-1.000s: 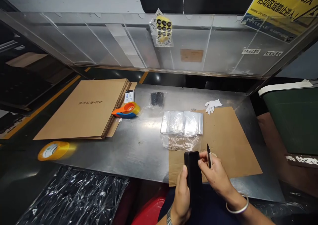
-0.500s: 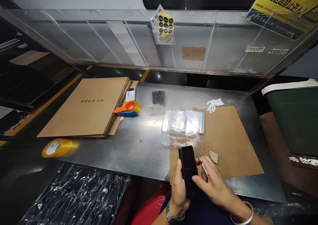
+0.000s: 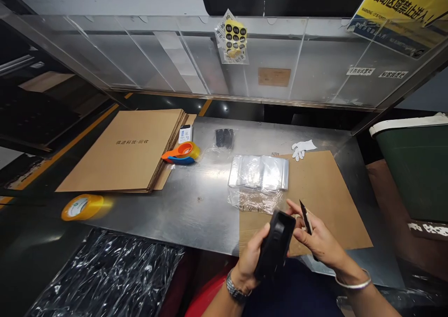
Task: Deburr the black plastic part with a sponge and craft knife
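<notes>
My left hand [image 3: 250, 257], with a metal watch at the wrist, is closed around a black hollow case [image 3: 275, 246]. The case is long and box-like, tilted to the right, its recessed opening facing up. My right hand [image 3: 324, 242], with a silver bangle, grips a slim knife [image 3: 306, 220] whose dark pointed tip is up. Its fingers are beside the case's upper right edge; whether they touch it I cannot tell. Both hands are over the near edge of a brown cardboard sheet [image 3: 336, 205]. Just beyond lie clear plastic bags [image 3: 259, 172].
A metal table [image 3: 206, 223] bears stacked flat cardboard [image 3: 115, 154], an orange-and-blue tape dispenser [image 3: 182, 154], a yellow tape roll [image 3: 82, 207], bagged black pieces [image 3: 224, 138] and a white glove [image 3: 304, 148]. A green bin [image 3: 413, 168] stands right; a clear panel [image 3: 238, 81] rises behind.
The case has turned and tilted to the right in my left hand. My right hand has moved right, its knife now pointing upward, and covers where a small beige piece lay.
</notes>
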Demonstrator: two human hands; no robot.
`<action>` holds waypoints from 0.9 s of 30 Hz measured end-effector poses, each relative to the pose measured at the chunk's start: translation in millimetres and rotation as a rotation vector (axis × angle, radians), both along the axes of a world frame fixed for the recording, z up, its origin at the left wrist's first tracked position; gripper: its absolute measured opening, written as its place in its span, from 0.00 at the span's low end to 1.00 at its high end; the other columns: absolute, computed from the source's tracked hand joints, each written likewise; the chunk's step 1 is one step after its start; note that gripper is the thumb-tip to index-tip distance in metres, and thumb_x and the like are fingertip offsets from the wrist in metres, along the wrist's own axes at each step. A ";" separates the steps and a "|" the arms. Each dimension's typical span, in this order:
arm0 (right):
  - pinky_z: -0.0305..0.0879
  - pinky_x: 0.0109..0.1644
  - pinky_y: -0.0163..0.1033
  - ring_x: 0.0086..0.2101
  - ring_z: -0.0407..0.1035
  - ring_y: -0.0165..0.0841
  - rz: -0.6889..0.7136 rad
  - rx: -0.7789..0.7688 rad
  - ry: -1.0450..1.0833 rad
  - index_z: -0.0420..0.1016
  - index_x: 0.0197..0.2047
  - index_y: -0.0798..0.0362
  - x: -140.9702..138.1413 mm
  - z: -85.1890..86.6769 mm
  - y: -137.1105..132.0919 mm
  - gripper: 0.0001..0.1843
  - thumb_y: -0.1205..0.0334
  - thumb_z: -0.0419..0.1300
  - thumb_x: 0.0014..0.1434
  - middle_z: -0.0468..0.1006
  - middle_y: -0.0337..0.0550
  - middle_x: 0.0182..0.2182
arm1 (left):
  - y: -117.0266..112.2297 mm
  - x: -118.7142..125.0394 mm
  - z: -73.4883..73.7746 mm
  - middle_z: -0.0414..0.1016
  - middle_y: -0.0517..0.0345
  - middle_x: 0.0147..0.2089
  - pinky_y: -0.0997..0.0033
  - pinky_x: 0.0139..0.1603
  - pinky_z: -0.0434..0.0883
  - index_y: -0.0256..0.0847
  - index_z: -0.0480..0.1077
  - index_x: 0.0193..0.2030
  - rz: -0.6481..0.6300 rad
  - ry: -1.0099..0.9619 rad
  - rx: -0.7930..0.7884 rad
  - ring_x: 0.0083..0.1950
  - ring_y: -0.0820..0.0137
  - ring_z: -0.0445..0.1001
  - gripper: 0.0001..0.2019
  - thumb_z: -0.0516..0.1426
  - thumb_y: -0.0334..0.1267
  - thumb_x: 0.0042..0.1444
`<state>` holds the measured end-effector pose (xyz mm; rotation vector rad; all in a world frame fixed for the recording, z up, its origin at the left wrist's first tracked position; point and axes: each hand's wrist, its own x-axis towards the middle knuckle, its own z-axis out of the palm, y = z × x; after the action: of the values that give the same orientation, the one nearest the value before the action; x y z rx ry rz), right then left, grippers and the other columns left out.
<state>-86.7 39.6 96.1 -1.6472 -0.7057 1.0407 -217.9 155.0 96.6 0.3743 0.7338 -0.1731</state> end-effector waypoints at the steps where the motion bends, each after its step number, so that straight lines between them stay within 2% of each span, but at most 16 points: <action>1: 0.61 0.31 0.34 0.27 0.59 0.27 0.022 0.009 0.033 0.62 0.56 0.52 1.2 -0.1 2.3 0.28 0.47 0.56 0.55 0.68 0.44 0.38 | 0.9 -0.3 0.4 0.73 0.49 0.23 0.78 0.21 0.63 0.30 0.71 0.31 -0.037 -0.008 0.045 0.21 0.73 0.69 0.21 0.49 0.49 0.55; 4: 0.59 0.24 0.31 0.22 0.59 0.25 -0.007 -0.017 0.165 0.68 0.46 0.55 -1.4 -1.0 5.3 0.21 0.49 0.55 0.57 0.68 0.40 0.27 | 9.4 -2.9 -0.9 0.75 0.48 0.28 0.75 0.23 0.66 0.31 0.71 0.36 -0.058 -0.057 0.094 0.25 0.69 0.72 0.17 0.52 0.46 0.54; 7: 0.59 0.22 0.30 0.21 0.60 0.25 -0.154 0.045 0.181 0.66 0.45 0.54 -10.7 -4.2 2.1 0.17 0.52 0.57 0.56 0.68 0.38 0.26 | 21.9 -7.9 -4.6 0.76 0.49 0.34 0.73 0.29 0.69 0.31 0.71 0.42 0.071 -0.044 0.044 0.31 0.69 0.73 0.18 0.51 0.45 0.55; 10: 0.67 0.34 0.34 0.32 0.68 0.31 -0.228 0.221 0.027 0.65 0.47 0.49 -22.0 -10.3 -4.5 0.14 0.59 0.58 0.57 0.71 0.43 0.34 | 26.7 -12.8 -8.2 0.76 0.48 0.38 0.72 0.37 0.69 0.32 0.70 0.46 0.296 -0.030 0.087 0.38 0.68 0.73 0.22 0.52 0.50 0.54; 12: 0.67 0.43 0.39 0.42 0.67 0.36 -0.211 0.343 -0.074 0.65 0.47 0.47 -29.7 -15.4 -9.1 0.13 0.63 0.57 0.57 0.70 0.45 0.40 | 22.8 -14.4 -9.5 0.76 0.48 0.39 0.70 0.46 0.67 0.33 0.69 0.48 0.414 -0.073 0.134 0.43 0.67 0.72 0.25 0.56 0.52 0.50; 14: 0.66 0.45 0.41 0.46 0.64 0.38 -0.201 0.400 -0.137 0.64 0.48 0.46 -37.1 -20.8 -13.6 0.14 0.65 0.55 0.58 0.69 0.47 0.43 | 14.8 -14.5 -9.3 0.76 0.48 0.41 0.67 0.52 0.64 0.35 0.66 0.50 0.464 -0.115 0.189 0.46 0.65 0.71 0.26 0.59 0.51 0.47; 16: 0.66 0.46 0.41 0.47 0.64 0.38 -0.196 0.404 -0.207 0.62 0.50 0.45 -43.3 -25.5 -18.6 0.15 0.66 0.54 0.59 0.69 0.47 0.44 | 6.6 -14.0 -7.8 0.75 0.48 0.43 0.66 0.51 0.63 0.37 0.63 0.52 0.467 -0.097 0.262 0.46 0.66 0.71 0.26 0.59 0.47 0.48; 18: 0.66 0.45 0.40 0.46 0.65 0.37 -0.129 0.393 -0.281 0.62 0.50 0.45 -47.1 -28.2 -24.3 0.15 0.62 0.55 0.59 0.69 0.47 0.44 | 1.4 -14.1 -5.7 0.75 0.49 0.42 0.67 0.47 0.64 0.38 0.59 0.53 0.443 -0.040 0.339 0.43 0.68 0.71 0.24 0.59 0.44 0.50; 20: 0.68 0.36 0.36 0.36 0.68 0.34 -0.050 0.363 -0.295 0.62 0.51 0.46 -47.7 -27.4 -29.5 0.19 0.48 0.52 0.59 0.71 0.47 0.42 | 0.1 -15.3 -3.7 0.75 0.50 0.40 0.69 0.44 0.65 0.38 0.58 0.52 0.412 0.008 0.432 0.40 0.69 0.70 0.24 0.59 0.43 0.50; 22: 0.64 0.25 0.34 0.24 0.64 0.29 -0.022 0.267 -0.260 0.60 0.54 0.48 -45.3 -21.6 -32.4 0.29 0.39 0.38 0.60 0.72 0.45 0.35 | 1.4 -17.5 -2.4 0.74 0.51 0.38 0.70 0.42 0.64 0.37 0.58 0.50 0.371 0.019 0.535 0.40 0.69 0.69 0.23 0.59 0.43 0.49; 24: 0.63 0.25 0.33 0.22 0.63 0.28 -0.022 0.123 -0.286 0.58 0.56 0.49 -41.5 -10.8 -31.6 0.28 0.44 0.33 0.63 0.72 0.43 0.31 | 2.9 -20.1 -1.7 0.74 0.51 0.38 0.71 0.43 0.64 0.37 0.59 0.49 0.316 -0.001 0.618 0.41 0.69 0.69 0.24 0.59 0.44 0.49; 27: 0.65 0.37 0.34 0.34 0.69 0.31 0.076 -0.011 -0.467 0.60 0.55 0.46 -37.5 9.6 -24.5 0.17 0.58 0.42 0.66 0.72 0.42 0.35 | 2.6 -23.5 -0.9 0.74 0.51 0.39 0.69 0.46 0.65 0.37 0.59 0.49 0.234 -0.048 0.669 0.43 0.67 0.69 0.24 0.59 0.45 0.48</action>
<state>-124.2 15.1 105.7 -1.9069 -1.0739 0.7127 -241.5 157.6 95.6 0.9181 0.7695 0.3131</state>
